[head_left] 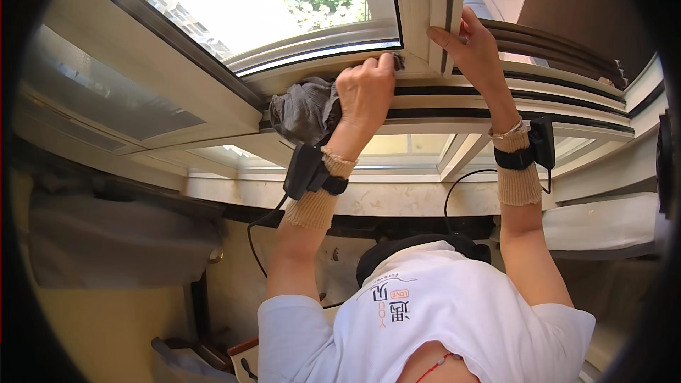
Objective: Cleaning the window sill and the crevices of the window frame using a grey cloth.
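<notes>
My left hand [367, 90] is closed around a bunched grey cloth [306, 109]. Most of the cloth hangs out on the wrist side, and a dark tuft shows past the knuckles. It presses against the bottom rail of a cream window sash [415, 64], just below the glass pane [255, 16]. My right hand [476, 50] grips the upright edge of the same sash, thumb on the near face and fingers around the far side. Below both hands run the window tracks [511, 93], with black strips along them.
Beneath the tracks is a lower row of panes [409, 146] above a stained pale ledge [372, 199]. A grey fabric-like bundle [122, 239] lies at left. A white padded-looking object [601, 221] is at right. Cables run from black devices [306, 170] strapped on both wrists.
</notes>
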`<state>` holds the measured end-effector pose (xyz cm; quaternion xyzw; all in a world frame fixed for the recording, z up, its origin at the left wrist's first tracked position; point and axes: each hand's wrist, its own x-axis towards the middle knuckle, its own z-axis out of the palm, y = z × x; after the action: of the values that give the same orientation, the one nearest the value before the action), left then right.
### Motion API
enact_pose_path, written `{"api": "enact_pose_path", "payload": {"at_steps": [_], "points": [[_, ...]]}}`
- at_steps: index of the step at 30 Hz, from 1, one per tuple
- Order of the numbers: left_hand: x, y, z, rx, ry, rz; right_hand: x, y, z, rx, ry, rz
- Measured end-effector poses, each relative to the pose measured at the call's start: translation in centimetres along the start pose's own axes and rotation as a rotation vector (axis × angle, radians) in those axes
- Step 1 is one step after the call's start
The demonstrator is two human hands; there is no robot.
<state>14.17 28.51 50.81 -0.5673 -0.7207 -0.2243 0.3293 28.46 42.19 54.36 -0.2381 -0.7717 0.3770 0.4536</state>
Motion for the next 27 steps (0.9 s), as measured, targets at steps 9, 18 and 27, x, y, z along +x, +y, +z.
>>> {"api": "enact_pose_path", "payload": {"at_steps": [9,18,27], "points": [[1.7,1.9,0.2,-0.183,0.147,0.071,-0.2,-0.4,0.1,-0.051,0.003,-0.024],[0.1,1.0,0.9,-0.101,0.057,0.07,-0.2,0.0,-0.1,-0.055,0.001,-0.013],[-0.2,1.0,0.0,-0.082,-0.16,-0.088,-0.1,0.6,-0.5,-0.052,-0.013,-0.016]]}}
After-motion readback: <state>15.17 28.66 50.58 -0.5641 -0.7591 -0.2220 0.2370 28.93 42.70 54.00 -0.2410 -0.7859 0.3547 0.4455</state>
